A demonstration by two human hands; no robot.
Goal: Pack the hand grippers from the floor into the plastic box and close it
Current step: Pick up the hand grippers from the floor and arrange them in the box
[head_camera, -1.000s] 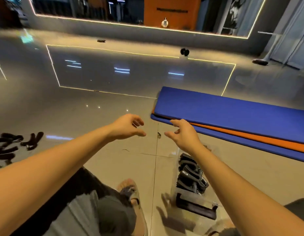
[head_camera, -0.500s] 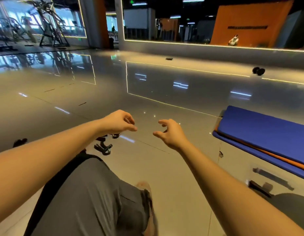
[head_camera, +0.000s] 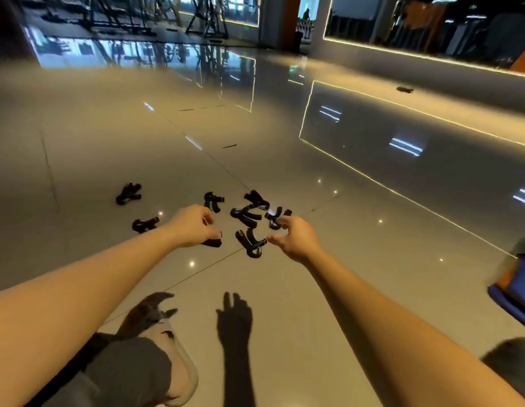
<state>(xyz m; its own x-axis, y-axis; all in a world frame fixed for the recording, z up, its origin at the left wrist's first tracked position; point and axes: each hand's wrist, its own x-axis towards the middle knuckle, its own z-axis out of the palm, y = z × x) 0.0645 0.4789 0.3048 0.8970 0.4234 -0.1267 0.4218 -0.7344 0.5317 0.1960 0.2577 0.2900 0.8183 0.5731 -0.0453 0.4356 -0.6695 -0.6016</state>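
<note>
Both hands reach out over the floor. My left hand [head_camera: 193,227] and right hand [head_camera: 296,239] have fingers loosely curled, and as far as I can see they grasp nothing. Black hand grippers [head_camera: 249,214] lie scattered on the tiled floor [head_camera: 284,289] between and just past the fingertips. One is just beside the right thumb and another is partly hidden under the left fingers. A blue mat [head_camera: 516,292] lies well to the right of the right hand.

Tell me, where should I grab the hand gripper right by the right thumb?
Take the hand gripper by its two handles, which spread away from the joined end. Come from above with the right hand, probably; it lies flat on the floor.
</note>
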